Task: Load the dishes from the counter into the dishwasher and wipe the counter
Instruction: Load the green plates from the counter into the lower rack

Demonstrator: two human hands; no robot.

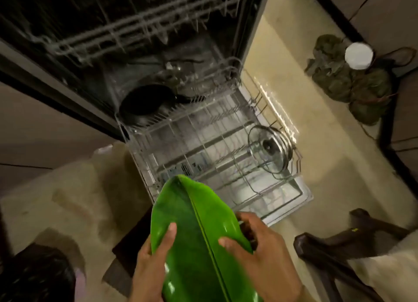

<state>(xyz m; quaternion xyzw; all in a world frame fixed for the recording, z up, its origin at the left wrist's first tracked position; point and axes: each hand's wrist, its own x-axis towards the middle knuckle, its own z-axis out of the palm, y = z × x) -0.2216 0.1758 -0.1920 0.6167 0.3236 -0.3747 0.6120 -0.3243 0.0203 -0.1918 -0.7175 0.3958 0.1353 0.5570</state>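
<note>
A long green leaf-shaped plate [194, 229] fills the bottom centre, held above the near edge of the pulled-out lower dishwasher rack [203, 148]. My left hand [149, 263] grips its left rim with the thumb on top. My right hand [260, 254] grips the right rim, thumb on the plate's face. A black frying pan [147, 102] lies at the rack's back left. A glass lid [269, 150] stands on edge at the rack's right side. The upper rack [140, 28] sits dark and blurred above.
The open dishwasher door [300, 195] lies flat under the rack. Green bundles [346, 84] and a white round lid [359, 55] sit on the floor at right. A dark wooden chair [339, 249] stands at the bottom right. Pale tiled floor surrounds the door.
</note>
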